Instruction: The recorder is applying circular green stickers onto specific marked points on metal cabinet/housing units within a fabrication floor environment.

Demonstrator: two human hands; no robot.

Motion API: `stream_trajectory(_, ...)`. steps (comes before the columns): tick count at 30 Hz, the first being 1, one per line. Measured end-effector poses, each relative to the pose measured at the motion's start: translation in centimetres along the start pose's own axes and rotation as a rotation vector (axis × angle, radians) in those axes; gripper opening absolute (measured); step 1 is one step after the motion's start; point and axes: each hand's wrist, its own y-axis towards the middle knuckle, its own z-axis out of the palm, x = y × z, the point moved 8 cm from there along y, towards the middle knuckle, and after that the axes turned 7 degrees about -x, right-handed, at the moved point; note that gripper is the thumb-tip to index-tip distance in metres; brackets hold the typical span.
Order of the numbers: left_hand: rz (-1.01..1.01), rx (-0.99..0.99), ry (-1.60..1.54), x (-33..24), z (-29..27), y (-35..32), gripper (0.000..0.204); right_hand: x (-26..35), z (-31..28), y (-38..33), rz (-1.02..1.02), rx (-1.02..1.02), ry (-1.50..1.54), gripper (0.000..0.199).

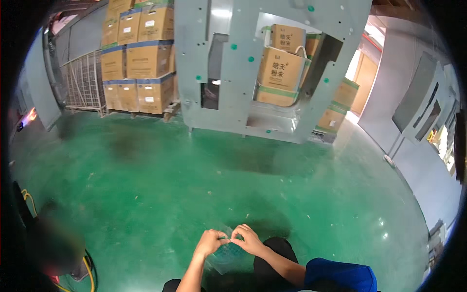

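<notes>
A thin, clear plastic bag (226, 256) hangs below my two hands, low in the middle of the view. The green floor shows through it, and I cannot make out whether anything is inside. My left hand (211, 242) pinches its upper edge between thumb and fingers. Close beside it, my right hand (247, 240) pinches the same edge, with the fingertips of both hands nearly touching. Both forearms come up from the lower edge, the right one out of a blue sleeve (340, 275). My dark-clothed knee (281, 250) is just right of the bag.
Green floor (170, 170) spreads ahead. A tall grey metal panel with cutouts (233, 97) stands at the far side, cartons (282, 70) behind it. More cartons (148, 61) are stacked on a pallet, beside a wire cage (82, 80). A yellow cable (89, 272) lies at lower left.
</notes>
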Motion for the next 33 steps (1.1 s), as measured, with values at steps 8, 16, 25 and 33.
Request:
stream_trajectory(8,-0.034,-0.037,-0.048,1.0,-0.4,0.0,0.021,0.1,0.0,0.0,-0.022,-0.071,0.008,0.014)
stream_trajectory(16,0.03,-0.077,-0.024,1.3,0.1,0.0,0.022,-1.0,0.3,-0.1,0.015,-0.064,0.005,0.013)
stream_trajectory(25,0.029,-0.084,0.025,0.2,-0.2,-0.1,0.027,-0.2,0.0,-0.2,0.051,-0.047,-0.016,0.017)
stream_trajectory(33,0.025,-0.096,0.059,-0.4,-0.9,-0.3,0.028,0.5,-0.2,0.2,0.054,-0.056,-0.001,0.017)
